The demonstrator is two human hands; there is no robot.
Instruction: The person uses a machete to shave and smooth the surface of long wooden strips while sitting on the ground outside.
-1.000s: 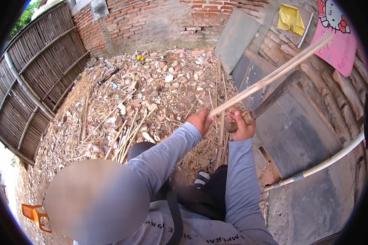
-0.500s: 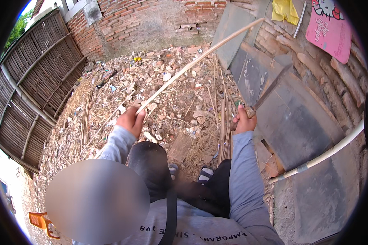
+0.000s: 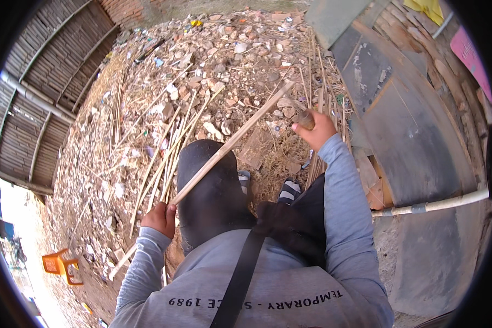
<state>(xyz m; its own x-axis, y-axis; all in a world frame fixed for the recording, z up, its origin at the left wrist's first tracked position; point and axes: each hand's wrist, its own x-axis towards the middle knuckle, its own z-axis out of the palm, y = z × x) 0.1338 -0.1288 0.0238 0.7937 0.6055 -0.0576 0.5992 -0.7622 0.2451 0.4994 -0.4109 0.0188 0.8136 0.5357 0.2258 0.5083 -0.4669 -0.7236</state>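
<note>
Two hands are at work. The left hand is curled tight around one long pale stick, gripping it near its lower part; the stick runs up and to the right across the dark trouser leg and out over the rubble, while its lower end pokes out below the fist toward the ground. The right hand is closed around one short brown handle (what it belongs to is hard to make out — only the stub shows above the fingers). It sits just right of the stick's upper part, not touching it.

Two feet in striped socks show between the legs. A loose bundle of thin sticks lies on the ground left of the knee — too many and too tangled to count. One white pipe runs off to the right, cut by the rim. One orange stool stands at lower left, partly washed out by glare. A dark curved panel leans at right, its top cut off.
</note>
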